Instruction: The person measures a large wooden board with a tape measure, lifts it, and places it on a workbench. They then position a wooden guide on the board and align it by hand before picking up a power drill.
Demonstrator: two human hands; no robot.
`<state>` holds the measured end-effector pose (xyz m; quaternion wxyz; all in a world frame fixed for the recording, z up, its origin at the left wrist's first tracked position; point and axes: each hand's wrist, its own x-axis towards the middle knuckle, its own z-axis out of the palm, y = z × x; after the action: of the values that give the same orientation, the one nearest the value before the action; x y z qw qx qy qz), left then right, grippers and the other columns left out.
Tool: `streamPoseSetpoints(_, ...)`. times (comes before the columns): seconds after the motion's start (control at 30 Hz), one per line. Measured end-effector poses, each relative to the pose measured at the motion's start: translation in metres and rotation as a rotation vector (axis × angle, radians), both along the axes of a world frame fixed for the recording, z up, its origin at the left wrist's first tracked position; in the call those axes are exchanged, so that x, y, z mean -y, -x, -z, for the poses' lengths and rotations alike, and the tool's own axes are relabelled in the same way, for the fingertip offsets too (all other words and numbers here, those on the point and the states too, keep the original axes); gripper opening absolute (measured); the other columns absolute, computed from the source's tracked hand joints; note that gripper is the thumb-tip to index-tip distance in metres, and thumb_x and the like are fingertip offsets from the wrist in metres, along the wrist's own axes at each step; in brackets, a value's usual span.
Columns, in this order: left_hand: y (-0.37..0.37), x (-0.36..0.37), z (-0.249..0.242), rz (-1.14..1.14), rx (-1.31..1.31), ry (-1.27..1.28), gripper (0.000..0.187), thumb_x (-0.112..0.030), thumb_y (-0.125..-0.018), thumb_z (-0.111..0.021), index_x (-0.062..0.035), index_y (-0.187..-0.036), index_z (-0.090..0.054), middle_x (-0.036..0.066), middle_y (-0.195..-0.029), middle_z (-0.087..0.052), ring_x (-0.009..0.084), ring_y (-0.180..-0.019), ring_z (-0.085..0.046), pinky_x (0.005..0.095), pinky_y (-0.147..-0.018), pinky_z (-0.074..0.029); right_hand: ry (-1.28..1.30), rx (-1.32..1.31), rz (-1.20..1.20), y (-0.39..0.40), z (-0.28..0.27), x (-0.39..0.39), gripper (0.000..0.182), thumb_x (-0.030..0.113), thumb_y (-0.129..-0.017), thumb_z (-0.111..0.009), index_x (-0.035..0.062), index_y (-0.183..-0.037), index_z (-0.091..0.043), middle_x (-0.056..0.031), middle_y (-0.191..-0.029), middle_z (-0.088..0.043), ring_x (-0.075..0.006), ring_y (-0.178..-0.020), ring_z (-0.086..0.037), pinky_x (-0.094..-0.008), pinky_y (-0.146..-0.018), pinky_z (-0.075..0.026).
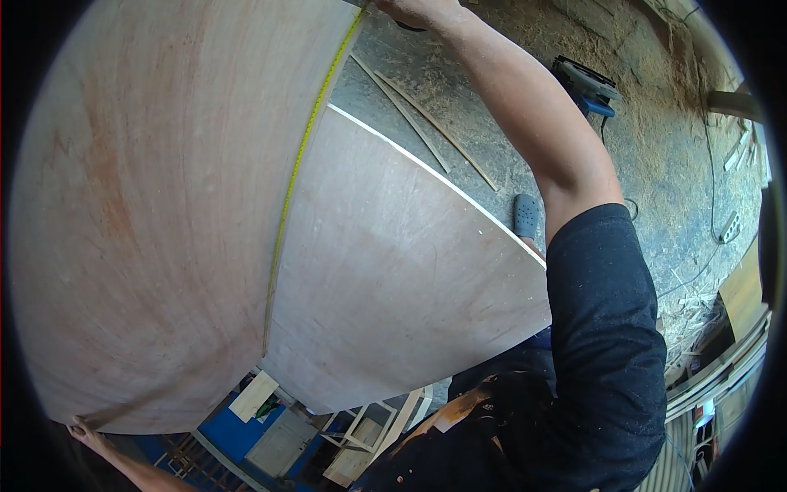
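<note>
A large plywood sheet (156, 205) fills the left of the view. A yellow tape measure (302, 148) is stretched along its right-hand edge. Up at the top border, my right hand (418, 10) is closed at the upper end of the tape; the frame cuts off part of the hand, and a dark shape shows under it. My left hand (79, 430) has its fingers curled on the sheet's lower left edge, far from the tape. Beside the tape lies a second plywood panel (402, 254) with a pale cut edge, close to my body.
Two thin wood strips (443, 131) lie on the dusty floor. A blue power saw (586, 86) sits beyond my right arm, and a power strip (730, 227) with a cable lies farther right. A grey clog (526, 215) shows past the panel. Wooden frames (369, 435) stand below.
</note>
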<state>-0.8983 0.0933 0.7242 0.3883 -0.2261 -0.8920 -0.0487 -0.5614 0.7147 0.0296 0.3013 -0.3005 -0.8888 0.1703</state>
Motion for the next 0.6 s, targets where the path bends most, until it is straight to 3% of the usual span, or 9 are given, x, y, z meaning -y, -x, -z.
streamPoseSetpoints(0.1,0.009,0.004,-0.004,0.139,0.044,0.057,0.086,-0.055,-0.086,-0.056,0.0001,-0.142,-0.022,0.024,-0.145,-0.028,0.0304,-0.133,-0.031,0.0413,-0.108,-0.027,0.28,0.385,-0.232,-0.014,-0.042,0.013,0.028,0.028,-0.083,-0.055,0.0158,-0.107,-0.063,-0.0145,-0.106,-0.065,-0.0312,-0.088,-0.065,-0.0386,-0.072,-0.052)
streamPoseSetpoints(0.13,0.01,0.005,-0.002,0.127,0.039,0.041,0.088,-0.056,-0.085,-0.056,0.0,-0.143,-0.021,0.024,-0.145,-0.027,0.0302,-0.133,-0.031,0.0409,-0.109,-0.026,0.211,0.518,-0.203,-0.005,-0.03,0.038,0.021,0.024,-0.086,-0.056,0.0189,-0.104,-0.067,-0.0046,-0.096,-0.068,-0.0209,-0.089,-0.066,-0.0381,-0.076,-0.053)
streamPoseSetpoints(0.2,0.017,0.014,-0.007,0.093,0.019,0.103,0.087,-0.057,-0.086,-0.055,-0.0009,-0.143,-0.021,0.025,-0.145,-0.026,0.0309,-0.133,-0.031,0.0407,-0.109,-0.026,0.305,0.694,-0.539,-0.031,-0.068,0.084,0.028,0.011,-0.082,-0.059,0.0191,-0.107,-0.068,-0.0068,-0.098,-0.069,-0.0222,-0.093,-0.065,-0.0376,-0.085,-0.051)
streamPoseSetpoints(0.27,0.008,0.004,0.005,0.104,0.009,0.039,0.086,-0.058,-0.085,-0.054,-0.0022,-0.143,-0.022,0.024,-0.146,-0.027,0.0309,-0.134,-0.029,0.0408,-0.109,-0.025,0.489,0.702,-0.862,-0.044,-0.061,0.137,0.036,0.005,-0.075,-0.06,0.0126,-0.109,-0.067,-0.0093,-0.102,-0.068,-0.0263,-0.095,-0.064,-0.0393,-0.087,-0.049)
streamPoseSetpoints(0.33,0.034,0.02,-0.005,0.135,-0.034,0.061,0.085,-0.059,-0.085,-0.054,-0.0034,-0.143,-0.026,0.021,-0.147,-0.027,0.03,-0.136,-0.027,0.0403,-0.11,-0.024,0.647,0.704,-1.145,-0.048,-0.036,0.206,0.037,0.01,-0.068,-0.061,0.0063,-0.105,-0.066,-0.0129,-0.095,-0.069,-0.0298,-0.086,-0.065,-0.0392,-0.076,-0.052)
streamPoseSetpoints(0.4,0.043,0.026,-0.005,0.185,-0.076,0.101,0.081,-0.057,-0.086,-0.054,-0.0031,-0.141,-0.03,0.018,-0.147,-0.029,0.0286,-0.137,-0.026,0.0389,-0.11,-0.023,0.737,0.655,-1.255,-0.062,-0.019,0.282,0.025,0.013,-0.068,-0.061,0.0031,-0.089,-0.067,-0.0151,-0.082,-0.068,-0.0312,-0.076,-0.065,-0.0409,-0.068,-0.051)
streamPoseSetpoints(0.47,0.052,0.032,-0.003,0.213,-0.133,0.117,0.075,-0.053,-0.088,-0.054,-0.0035,-0.14,-0.034,0.018,-0.146,-0.031,0.0286,-0.136,-0.028,0.0382,-0.11,-0.023,0.813,0.598,-1.365,-0.077,0.0,0.354,0.024,0.016,-0.068,-0.058,0.0023,-0.084,-0.069,-0.02,-0.081,-0.067,-0.0337,-0.074,-0.064,-0.0432,-0.068,-0.05)
streamPoseSetpoints(0.6,0.064,0.042,0.001,0.262,-0.181,0.148,0.069,-0.05,-0.089,-0.054,-0.005,-0.138,-0.038,0.017,-0.143,-0.035,0.0275,-0.134,-0.031,0.0385,-0.109,-0.025,0.901,0.573,-1.428,-0.12,0.007,0.461,0.028,0.014,-0.068,-0.055,-0.0005,-0.088,-0.068,-0.021,-0.085,-0.067,-0.0341,-0.078,-0.064,-0.0432,-0.07,-0.05)
